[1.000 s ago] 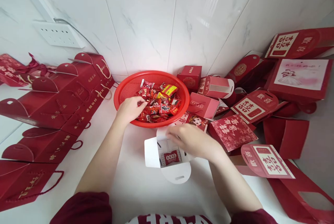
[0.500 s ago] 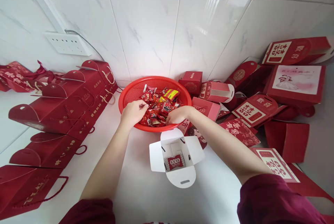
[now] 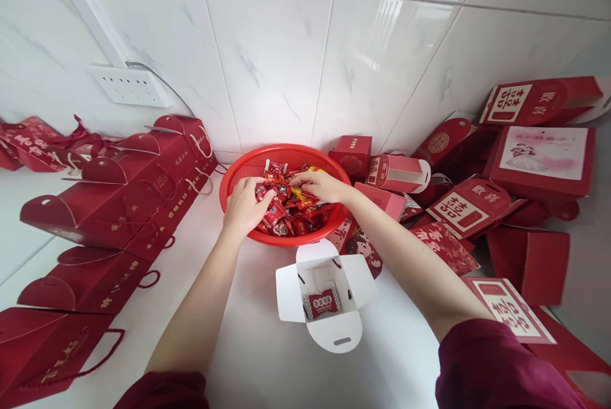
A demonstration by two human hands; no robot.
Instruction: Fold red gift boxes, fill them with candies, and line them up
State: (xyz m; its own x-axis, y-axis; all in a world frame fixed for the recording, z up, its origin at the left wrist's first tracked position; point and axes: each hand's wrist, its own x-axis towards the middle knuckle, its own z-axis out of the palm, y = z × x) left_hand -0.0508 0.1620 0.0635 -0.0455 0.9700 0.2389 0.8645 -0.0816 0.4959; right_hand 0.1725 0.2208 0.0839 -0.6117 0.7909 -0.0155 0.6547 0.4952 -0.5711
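Note:
A red perforated plastic basket (image 3: pixel 233 170) stands against the wall, heaped with wrapped candies (image 3: pixel 305 212), mostly red with a bit of yellow. My left hand (image 3: pixel 245 207) rests over the basket's left side, thumb and fingers apart around red packets; a firm grip on any does not show. From the right, my right hand (image 3: pixel 324 187) reaches over the heap with fingers stretched out, the tips touching the wrappers. Just in front of the basket, a white-lined box (image 3: pixel 334 331) stands with its flaps spread, a red-and-white packet (image 3: pixel 323 302) lying inside.
Closed red gift boxes (image 3: pixel 109 212) with rope handles line the left side. On the right lies a loose pile of red cartons (image 3: pixel 470 205). Behind is a tiled wall (image 3: pixel 272 65) with a socket strip (image 3: pixel 128 86) and cable. The white tabletop (image 3: pixel 258 345) lies beneath.
My right hand has lifted from the basket's near right edge to the heap's back middle. The left hand has shifted slightly, its pinched fingers now spread. The candies have been stirred about.

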